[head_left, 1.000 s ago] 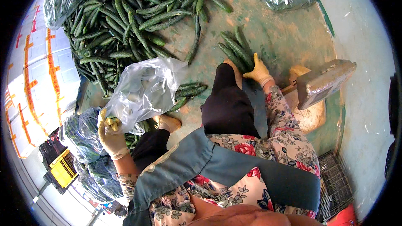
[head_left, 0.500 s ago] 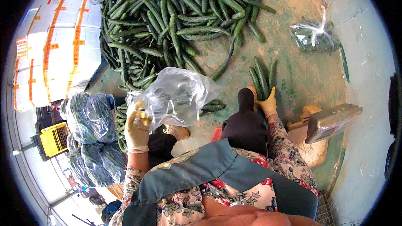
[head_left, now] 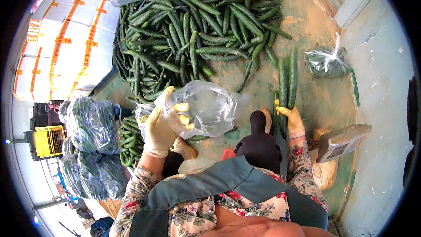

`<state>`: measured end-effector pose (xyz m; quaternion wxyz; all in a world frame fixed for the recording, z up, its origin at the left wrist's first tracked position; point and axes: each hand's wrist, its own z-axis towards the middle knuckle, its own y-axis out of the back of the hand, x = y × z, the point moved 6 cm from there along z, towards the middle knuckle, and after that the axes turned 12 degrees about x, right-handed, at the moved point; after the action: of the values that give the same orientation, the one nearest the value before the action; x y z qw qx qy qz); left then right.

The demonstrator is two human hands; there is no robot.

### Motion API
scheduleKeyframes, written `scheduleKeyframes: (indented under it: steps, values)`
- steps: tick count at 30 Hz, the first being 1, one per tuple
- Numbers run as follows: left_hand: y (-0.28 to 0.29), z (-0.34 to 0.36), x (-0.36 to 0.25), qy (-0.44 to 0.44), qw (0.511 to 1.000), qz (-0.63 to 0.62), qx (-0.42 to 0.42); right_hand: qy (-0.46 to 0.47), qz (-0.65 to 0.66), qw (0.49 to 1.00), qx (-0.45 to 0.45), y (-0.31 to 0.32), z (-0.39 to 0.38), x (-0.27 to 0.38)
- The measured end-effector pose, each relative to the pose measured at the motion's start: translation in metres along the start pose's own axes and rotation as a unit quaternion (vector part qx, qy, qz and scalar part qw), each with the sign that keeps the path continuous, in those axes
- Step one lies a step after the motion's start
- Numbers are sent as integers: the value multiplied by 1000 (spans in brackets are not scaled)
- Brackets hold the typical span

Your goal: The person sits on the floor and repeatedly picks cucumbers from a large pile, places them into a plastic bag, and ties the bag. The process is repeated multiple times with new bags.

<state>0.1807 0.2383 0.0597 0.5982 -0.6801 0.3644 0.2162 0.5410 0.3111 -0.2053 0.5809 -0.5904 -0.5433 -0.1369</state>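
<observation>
My left hand [head_left: 160, 134], in a pale glove with yellow fingertips, grips a clear plastic bag [head_left: 210, 109] by its near-left end. The bag hangs loosely puffed out to the right, with film passing around the fingers. My right hand [head_left: 293, 120], in a matching glove, is wrapped round a few long green cucumbers [head_left: 287, 79]. Their far ends point away from me, and their near ends run down beside my knee. Beyond both hands lies a large heap of cucumbers [head_left: 193, 39] on the floor.
A tied bag of cucumbers [head_left: 326, 63] lies by the right wall. Nearer stands a weighing scale [head_left: 342, 142]. At left are stacked filled bags [head_left: 90, 125], a pile of smaller-looking cucumbers [head_left: 129, 142], a yellow crate [head_left: 48, 141] and white boxes with orange tape [head_left: 74, 39].
My right hand has lifted the cucumbers off the floor. My left hand has shifted right with the bag, its fingers more spread against the film. The view has shifted slightly.
</observation>
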Motion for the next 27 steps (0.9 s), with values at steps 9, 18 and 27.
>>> scheduleKeyframes:
  steps: [9,18,27]
  values:
    - [-41,33,5,50,980,-165,103,181,71,918,346,-217,51,149]
    - [-29,-14,-69,-65,995,-37,70,84,-405,791,451,-189,111,-13]
    - [68,-37,18,75,991,-72,-85,-215,-673,664,246,-80,123,-58]
